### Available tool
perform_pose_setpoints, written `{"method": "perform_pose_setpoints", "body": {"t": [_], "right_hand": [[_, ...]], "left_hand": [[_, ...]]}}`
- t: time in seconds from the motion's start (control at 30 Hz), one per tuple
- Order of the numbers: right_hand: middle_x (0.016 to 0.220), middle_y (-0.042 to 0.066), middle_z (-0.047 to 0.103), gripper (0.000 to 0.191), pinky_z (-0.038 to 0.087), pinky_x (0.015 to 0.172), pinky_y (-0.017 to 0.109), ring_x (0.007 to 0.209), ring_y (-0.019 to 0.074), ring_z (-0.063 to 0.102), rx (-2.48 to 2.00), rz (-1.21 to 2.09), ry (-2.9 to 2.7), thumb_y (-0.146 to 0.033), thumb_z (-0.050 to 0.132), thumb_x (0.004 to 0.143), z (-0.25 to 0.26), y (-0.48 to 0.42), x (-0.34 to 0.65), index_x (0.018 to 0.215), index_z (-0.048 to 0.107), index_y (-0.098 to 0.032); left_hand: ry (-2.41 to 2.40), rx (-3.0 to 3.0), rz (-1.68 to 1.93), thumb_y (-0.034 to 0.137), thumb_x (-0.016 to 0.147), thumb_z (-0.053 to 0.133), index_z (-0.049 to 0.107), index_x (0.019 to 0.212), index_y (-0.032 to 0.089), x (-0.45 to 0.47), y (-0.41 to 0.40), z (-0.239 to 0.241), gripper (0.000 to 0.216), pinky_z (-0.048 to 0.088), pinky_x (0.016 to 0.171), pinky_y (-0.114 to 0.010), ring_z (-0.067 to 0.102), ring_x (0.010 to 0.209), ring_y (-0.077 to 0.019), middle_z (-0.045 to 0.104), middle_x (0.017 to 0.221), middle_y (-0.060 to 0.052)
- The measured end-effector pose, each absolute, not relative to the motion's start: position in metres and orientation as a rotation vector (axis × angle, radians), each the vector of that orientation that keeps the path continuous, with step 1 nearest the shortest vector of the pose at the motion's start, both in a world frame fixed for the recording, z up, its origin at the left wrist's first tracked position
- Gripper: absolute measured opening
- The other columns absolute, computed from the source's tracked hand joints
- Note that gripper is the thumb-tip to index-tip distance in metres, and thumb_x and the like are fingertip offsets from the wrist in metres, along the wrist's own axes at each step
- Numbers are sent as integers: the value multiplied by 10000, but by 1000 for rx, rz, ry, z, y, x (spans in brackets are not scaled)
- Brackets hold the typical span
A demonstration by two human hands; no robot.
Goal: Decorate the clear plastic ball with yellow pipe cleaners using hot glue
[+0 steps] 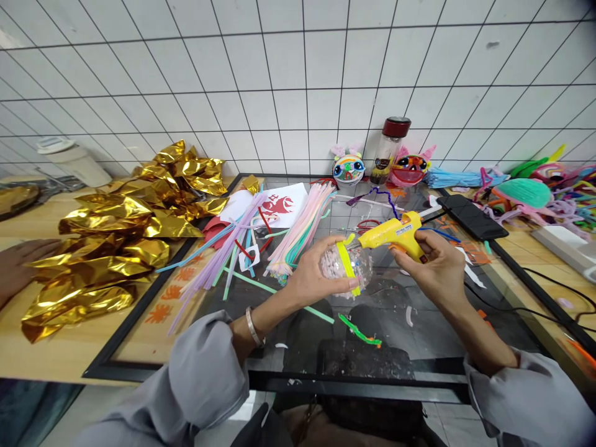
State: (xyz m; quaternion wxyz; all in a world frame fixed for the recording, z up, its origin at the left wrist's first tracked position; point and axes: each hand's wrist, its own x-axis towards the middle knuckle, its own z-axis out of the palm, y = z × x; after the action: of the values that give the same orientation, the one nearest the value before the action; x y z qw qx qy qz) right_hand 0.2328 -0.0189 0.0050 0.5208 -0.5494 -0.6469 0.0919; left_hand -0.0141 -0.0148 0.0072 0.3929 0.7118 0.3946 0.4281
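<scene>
My left hand (311, 273) is wrapped round a clear ball (347, 266) filled with pale pink bits, with a yellow-green pipe cleaner strip (346, 264) running across it. My right hand (431, 259) grips a yellow hot glue gun (395, 234). The gun's nozzle points left at the top of the ball, close to the strip. Both hands hover above the glass table (410, 323). A loose green pipe cleaner (358, 332) lies on the glass just below the ball.
Crumpled gold foil (125, 230) covers the left side. Pastel pipe cleaners (261, 242) and red-and-white paper cutouts (279, 205) lie in the middle. Two painted masks (348, 167), a red-lidded jar (390, 149), a black phone (472, 215) and colourful craft pieces (535, 192) line the back right. Another person's hand (18, 261) rests at far left.
</scene>
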Motion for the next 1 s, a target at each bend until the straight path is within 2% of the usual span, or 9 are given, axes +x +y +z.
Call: {"method": "perform_pose_setpoints", "body": {"t": [0.47,1.0], "right_hand": [[746,-10,569,246,461,598,268,645,138,537,-1319,171,-1571,-357,752,710,8,-20,233,816,593,-201],[764,6,616,235,506,614,292,658,156,576,-1327,279,-1557,-358,740,697,7,-20,235,821,614,-203]], "left_hand": [[992,1798,1078,342,592,842,544,1254,179,-13,-15,7,744,445,1076,-426,600,1197,-281,626,1297,-118],[984,1787,1099,324,591,853,556,1246,191,-14,-15,6,731,447,1081,-439,603,1198,-280,632,1295,-108]]}}
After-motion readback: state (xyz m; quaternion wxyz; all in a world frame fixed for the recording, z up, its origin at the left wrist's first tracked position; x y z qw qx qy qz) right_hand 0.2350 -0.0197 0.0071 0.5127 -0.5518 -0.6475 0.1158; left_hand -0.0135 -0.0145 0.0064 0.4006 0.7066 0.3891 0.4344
